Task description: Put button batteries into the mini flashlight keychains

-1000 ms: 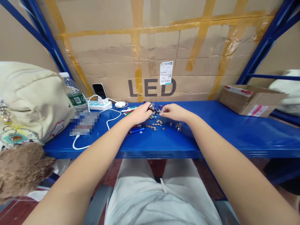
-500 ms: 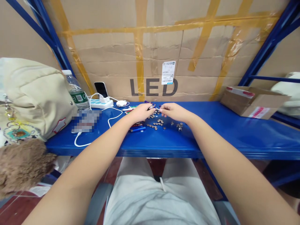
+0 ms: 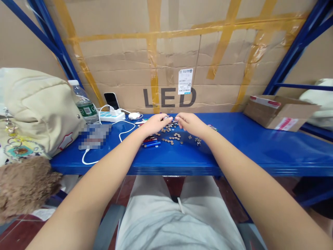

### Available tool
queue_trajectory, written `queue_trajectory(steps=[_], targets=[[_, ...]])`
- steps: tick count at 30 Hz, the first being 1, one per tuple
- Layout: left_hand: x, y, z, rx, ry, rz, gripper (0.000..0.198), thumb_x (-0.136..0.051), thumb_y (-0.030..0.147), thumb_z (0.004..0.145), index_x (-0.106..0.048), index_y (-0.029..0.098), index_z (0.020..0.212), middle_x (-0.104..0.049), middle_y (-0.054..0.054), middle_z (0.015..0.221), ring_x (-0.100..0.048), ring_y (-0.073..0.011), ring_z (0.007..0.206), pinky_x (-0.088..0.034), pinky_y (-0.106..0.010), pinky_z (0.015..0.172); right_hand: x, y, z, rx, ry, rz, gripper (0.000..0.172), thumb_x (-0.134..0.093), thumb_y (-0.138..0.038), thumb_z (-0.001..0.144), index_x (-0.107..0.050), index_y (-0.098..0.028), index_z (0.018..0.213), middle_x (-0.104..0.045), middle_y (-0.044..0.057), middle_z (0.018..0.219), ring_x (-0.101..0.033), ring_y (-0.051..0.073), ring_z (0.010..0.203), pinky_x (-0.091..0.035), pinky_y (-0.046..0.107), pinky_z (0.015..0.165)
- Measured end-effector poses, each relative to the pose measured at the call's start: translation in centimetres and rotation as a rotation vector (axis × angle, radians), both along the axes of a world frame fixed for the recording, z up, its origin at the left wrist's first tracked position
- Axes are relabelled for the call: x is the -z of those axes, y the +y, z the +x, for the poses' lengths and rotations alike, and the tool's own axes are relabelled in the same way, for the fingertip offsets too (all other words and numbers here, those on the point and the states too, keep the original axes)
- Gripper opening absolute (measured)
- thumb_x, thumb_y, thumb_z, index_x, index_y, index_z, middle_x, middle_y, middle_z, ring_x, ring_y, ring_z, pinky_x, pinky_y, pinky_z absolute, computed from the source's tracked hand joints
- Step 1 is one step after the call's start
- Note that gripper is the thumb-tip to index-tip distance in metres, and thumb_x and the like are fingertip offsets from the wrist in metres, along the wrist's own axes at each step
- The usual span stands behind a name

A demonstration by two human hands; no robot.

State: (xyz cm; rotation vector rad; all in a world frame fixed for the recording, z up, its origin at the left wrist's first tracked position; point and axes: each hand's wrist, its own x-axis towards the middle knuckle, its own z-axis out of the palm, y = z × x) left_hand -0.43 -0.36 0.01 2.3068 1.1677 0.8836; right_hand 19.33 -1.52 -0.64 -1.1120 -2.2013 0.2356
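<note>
My left hand (image 3: 157, 124) is closed, thumb and fingers pinched around a small shiny piece too small to name. Just to its right, my right hand (image 3: 189, 123) curls with thumb and forefinger together; whatever lies between them is hard to make out. The two sets of fingertips nearly meet. Below them, small round brownish discs (image 3: 171, 139) lie scattered on the blue table (image 3: 179, 160). Blue tubes (image 3: 152, 144) and dark red ones (image 3: 149, 139) sit under my left wrist. Small shiny metal pieces (image 3: 198, 142) lie by my right wrist, and slim pen-like sticks (image 3: 142, 122) behind my left hand.
On the left stand a beige bag (image 3: 39, 104), a water bottle (image 3: 87, 106), a power strip (image 3: 111, 116) with white cables (image 3: 123, 131), and a phone (image 3: 111, 101). An open cardboard box (image 3: 279, 113) sits at right. A large carton (image 3: 125, 66) walls the back.
The view has shifted slightly. My right hand has moved a little left, and slim coloured sticks now show beyond my right wrist. Both hands stay close together.
</note>
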Motion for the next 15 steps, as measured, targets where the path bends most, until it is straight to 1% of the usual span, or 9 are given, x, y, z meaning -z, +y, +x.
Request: queue_trajectory(steps=[2,4,6,8,10,12,15], targets=[[-0.1,-0.1,0.0,0.027,0.008,0.066,0.03,-0.048,0.043,0.089,-0.052,0.018,0.075,-0.054,0.001,0.074,-0.049,-0.0144,0.071,-0.037,-0.027,0.068,-0.1,-0.4,-0.2,0.015,-0.016,-0.031,0.034,-0.035,-0.033,0.098,-0.047,-0.021,0.069,-0.056,0.001,0.066,-0.052,0.015,0.065,-0.039,0.027,0.066],[-0.2,-0.2,-0.1,0.026,0.026,0.113,0.026,-0.048,0.04,0.089,-0.052,0.018,0.076,-0.055,0.001,0.074,-0.049,-0.0143,0.072,-0.036,-0.027,0.068,-0.2,-0.8,-0.4,0.028,-0.076,-0.031,0.032,-0.033,-0.033,0.099,-0.048,-0.02,0.075,-0.061,0.003,0.073,-0.054,0.016,0.068,-0.039,0.027,0.066],[-0.3,-0.2,-0.1,0.009,0.057,0.157,0.027,-0.048,0.039,0.089,-0.05,0.018,0.073,-0.054,0.001,0.072,-0.049,-0.0142,0.071,-0.035,-0.027,0.067,-0.3,-1.1,-0.6,0.046,-0.182,-0.004,0.028,-0.034,-0.035,0.099,-0.052,-0.019,0.084,-0.066,0.007,0.085,-0.058,0.017,0.074,-0.039,0.028,0.067],[-0.3,-0.3,0.0,0.003,0.089,0.184,0.028,-0.048,0.039,0.089,-0.048,0.018,0.07,-0.052,0.002,0.069,-0.048,-0.0143,0.069,-0.034,-0.027,0.065,-0.3,-1.3,-0.9,0.099,-0.333,0.026,0.027,-0.035,-0.037,0.099,-0.055,-0.018,0.097,-0.069,0.01,0.095,-0.062,0.021,0.078,-0.04,0.029,0.066],[-0.3,-0.4,0.0,0.007,0.116,0.192,0.029,-0.047,0.038,0.089,-0.046,0.018,0.068,-0.051,0.002,0.067,-0.047,-0.0144,0.068,-0.033,-0.027,0.064,-0.2,-1.5,-1.3,0.178,-0.493,0.061,0.031,-0.033,-0.037,0.099,-0.055,-0.017,0.107,-0.07,0.013,0.097,-0.065,0.025,0.081,-0.04,0.031,0.066],[-0.3,-0.5,0.2,0.002,0.142,0.194,0.029,-0.047,0.037,0.088,-0.044,0.018,0.067,-0.049,0.002,0.066,-0.046,-0.0146,0.067,-0.032,-0.028,0.063,-0.1,-1.6,-1.8,0.247,-0.606,0.105,0.035,-0.032,-0.037,0.099,-0.055,-0.015,0.114,-0.071,0.015,0.097,-0.067,0.029,0.085,-0.042,0.033,0.068],[-0.4,-0.6,0.3,-0.018,0.17,0.196,0.029,-0.046,0.036,0.088,-0.042,0.019,0.066,-0.05,0.001,0.066,-0.046,-0.015,0.067,-0.032,-0.028,0.064,-0.2,-1.6,-2.2,0.297,-0.649,0.14,0.035,-0.031,-0.034,0.099,-0.056,-0.013,0.114,-0.071,0.017,0.098,-0.067,0.03,0.089,-0.042,0.034,0.07]])
